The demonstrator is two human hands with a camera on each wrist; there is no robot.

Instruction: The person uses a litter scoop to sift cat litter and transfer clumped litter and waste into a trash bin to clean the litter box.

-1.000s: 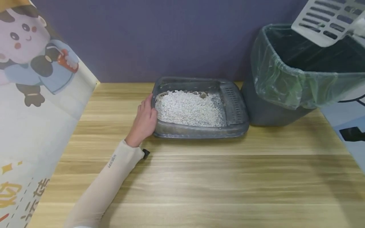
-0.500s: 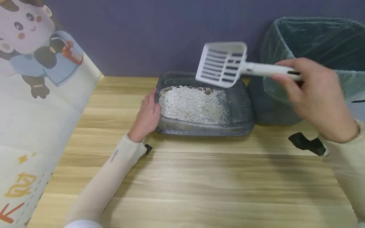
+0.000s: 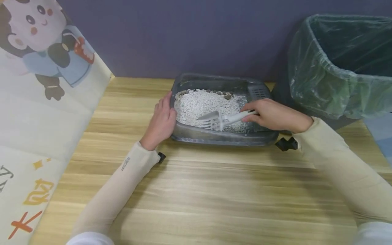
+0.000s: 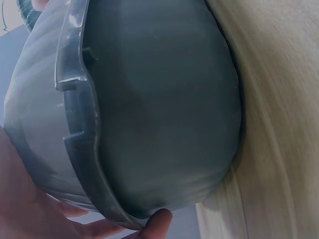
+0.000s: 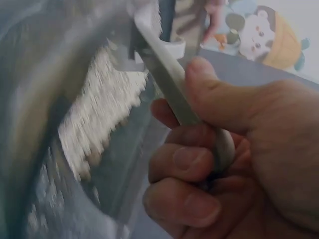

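The slotted litter scoop (image 3: 232,118) is held by its handle in the right hand (image 3: 271,114), fingers and thumb closed round it; its head is positioned inside the grey litter tray (image 3: 225,139), at the white granular litter (image 3: 196,103). The tray is stood on the wood-grain surface (image 3: 214,190) — its left rim gripped by the left hand (image 3: 160,124). Dark clumps (image 3: 227,96) are noted along the litter's far edge. A bin (image 3: 281,89) is placed just beside the tray's right end.

All three views on the tray (image 3: 225,138)
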